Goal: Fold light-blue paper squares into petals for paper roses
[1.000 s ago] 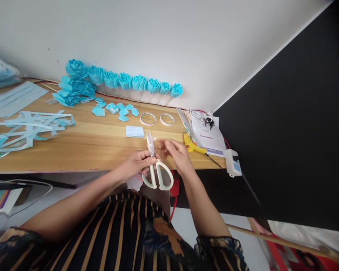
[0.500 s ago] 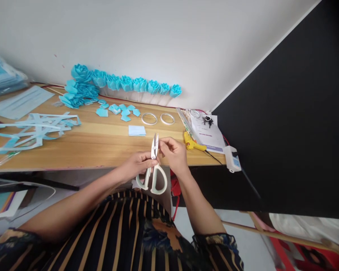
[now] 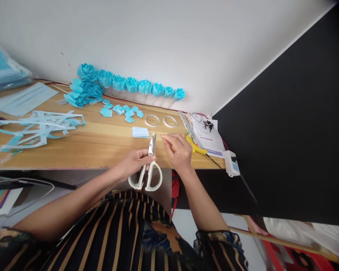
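My left hand [image 3: 136, 162] is closed around the pivot of a pair of scissors [image 3: 150, 149], with the white handles towards me and the blades pointing away. The blades look nearly closed. To their right, my right hand [image 3: 180, 151] is lifted, thumb and fingers drawn together in a pinch. What it pinches, if anything, is too small to make out. Just beyond the scissor tips lies a folded light-blue sheet [image 3: 140, 132] on the wooden table [image 3: 113, 145]. Several cut blue petals [image 3: 106, 112] are scattered farther back.
Blue fabric roses [image 3: 131, 84] line the wall. Mask strips [image 3: 41, 126] and a flat mask sheet [image 3: 22, 98] lie left. Two tape rings [image 3: 152, 126] lie behind the folded sheet. A yellow glue gun [image 3: 198, 147], papers [image 3: 207, 137], keys [image 3: 209, 126] and a power strip [image 3: 231, 163] are on the right.
My right hand has moved away from the blades to the right, fingers now pinched. The scissors have shifted slightly left and tilted in my left hand. The whole view has shifted a little.
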A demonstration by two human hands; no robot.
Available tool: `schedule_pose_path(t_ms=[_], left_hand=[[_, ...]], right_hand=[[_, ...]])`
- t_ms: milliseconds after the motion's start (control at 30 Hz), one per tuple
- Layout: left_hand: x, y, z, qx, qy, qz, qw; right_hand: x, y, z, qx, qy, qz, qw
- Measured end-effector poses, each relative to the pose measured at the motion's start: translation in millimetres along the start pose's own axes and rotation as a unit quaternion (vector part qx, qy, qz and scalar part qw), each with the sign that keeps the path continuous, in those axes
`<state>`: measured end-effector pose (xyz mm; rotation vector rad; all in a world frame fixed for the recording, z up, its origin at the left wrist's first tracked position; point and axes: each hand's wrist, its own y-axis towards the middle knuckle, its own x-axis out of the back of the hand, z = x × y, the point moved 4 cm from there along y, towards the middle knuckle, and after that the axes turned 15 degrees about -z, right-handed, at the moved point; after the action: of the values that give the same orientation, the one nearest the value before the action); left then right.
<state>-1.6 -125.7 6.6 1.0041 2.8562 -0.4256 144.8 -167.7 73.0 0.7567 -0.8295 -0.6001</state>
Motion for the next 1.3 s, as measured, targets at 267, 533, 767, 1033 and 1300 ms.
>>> schedule_pose_path(t_ms=[267,533,767,1033,1300], left_hand=[[18.7,-5,-7,0.028,-0.04,0.001,0.999],[49.1,5,-4,0.047,-0.076,-0.021,0.996],[87.3,13,-12,0.035,-0.115,-0.068,0.99],[116.1,13,-9,0.061,-0.148,-0.068,0.985],[126.5,16,-15,0.062,-0.109,-0.065,0.99]], right_hand=[[-30,14,13,0.217,-0.14,0.044,0.965],[-62,34,25,0.1,-0.072,0.27,0.955],[-90,62,28,-0.042,-0.01,0.28,0.959],[-140,71,35,0.145,-0.071,0.146,0.976],[-154,56,32,0.254,-0.087,0.178,0.947]])
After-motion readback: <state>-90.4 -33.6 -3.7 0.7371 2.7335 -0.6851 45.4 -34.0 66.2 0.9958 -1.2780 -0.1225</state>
